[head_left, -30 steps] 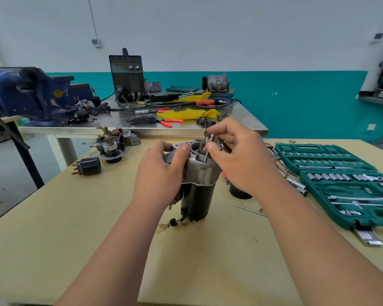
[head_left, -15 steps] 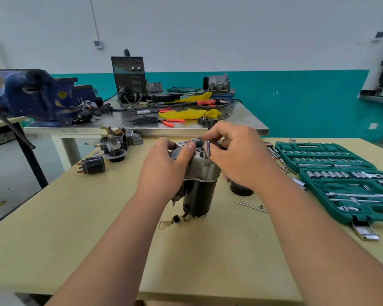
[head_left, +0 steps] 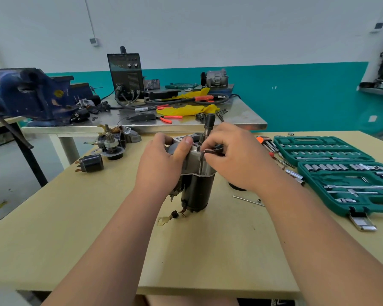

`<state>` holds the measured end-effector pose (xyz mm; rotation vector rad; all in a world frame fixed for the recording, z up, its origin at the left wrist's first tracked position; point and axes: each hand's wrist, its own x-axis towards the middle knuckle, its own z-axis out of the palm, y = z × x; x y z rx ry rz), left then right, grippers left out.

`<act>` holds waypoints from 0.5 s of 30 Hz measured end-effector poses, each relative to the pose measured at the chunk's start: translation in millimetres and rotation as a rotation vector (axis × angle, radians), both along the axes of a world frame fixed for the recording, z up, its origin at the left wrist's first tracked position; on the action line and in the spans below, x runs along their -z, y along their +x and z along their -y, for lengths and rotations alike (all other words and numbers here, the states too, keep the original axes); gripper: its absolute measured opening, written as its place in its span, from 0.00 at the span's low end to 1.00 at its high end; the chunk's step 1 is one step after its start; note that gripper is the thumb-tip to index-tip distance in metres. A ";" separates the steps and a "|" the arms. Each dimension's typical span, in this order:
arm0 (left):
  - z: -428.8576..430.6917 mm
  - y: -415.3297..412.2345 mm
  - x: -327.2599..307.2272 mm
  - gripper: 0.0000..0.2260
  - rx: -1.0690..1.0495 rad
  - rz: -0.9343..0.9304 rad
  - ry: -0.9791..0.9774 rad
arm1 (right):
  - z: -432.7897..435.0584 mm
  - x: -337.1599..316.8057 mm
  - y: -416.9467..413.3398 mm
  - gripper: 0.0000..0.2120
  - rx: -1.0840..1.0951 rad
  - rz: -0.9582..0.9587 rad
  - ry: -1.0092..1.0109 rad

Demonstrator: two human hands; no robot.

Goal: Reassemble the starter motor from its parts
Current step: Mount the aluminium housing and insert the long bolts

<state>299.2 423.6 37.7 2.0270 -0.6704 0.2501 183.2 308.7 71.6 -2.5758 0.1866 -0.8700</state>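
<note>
The starter motor (head_left: 197, 191) stands upright on the wooden table (head_left: 75, 228), black body below, grey aluminium housing on top, its shaft (head_left: 209, 124) sticking up. My left hand (head_left: 161, 164) grips the housing from the left, thumb on its top rim. My right hand (head_left: 234, 155) pinches a small L-shaped hex key (head_left: 202, 161) whose long leg runs down the housing's right side. A black solenoid (head_left: 91, 163) and a cluster of loose motor parts (head_left: 114, 143) lie to the left.
Two open green socket-set cases (head_left: 349, 180) fill the table's right side, with loose sockets and a hex-key set (head_left: 268, 143) beside them. A long thin bolt (head_left: 248, 200) lies right of the motor. Behind stands a metal bench (head_left: 241, 120) with a blue vise (head_left: 29, 96), welder and pliers.
My right hand has dropped from the shaft's top to the housing's right side, and the shaft now shows above it. The left hand keeps its grip.
</note>
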 end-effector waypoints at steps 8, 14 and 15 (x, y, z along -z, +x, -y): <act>-10.1 -10.2 8.0 0.20 0.323 0.325 -0.048 | 2.1 -0.4 0.8 0.06 0.055 -0.035 -0.051; 4.5 -17.2 1.1 0.30 0.208 0.442 0.211 | 8.6 6.5 -4.5 0.04 0.163 -0.007 -0.031; 6.6 -17.9 1.1 0.30 0.207 0.459 0.214 | 9.3 7.8 -5.4 0.04 0.179 -0.006 -0.033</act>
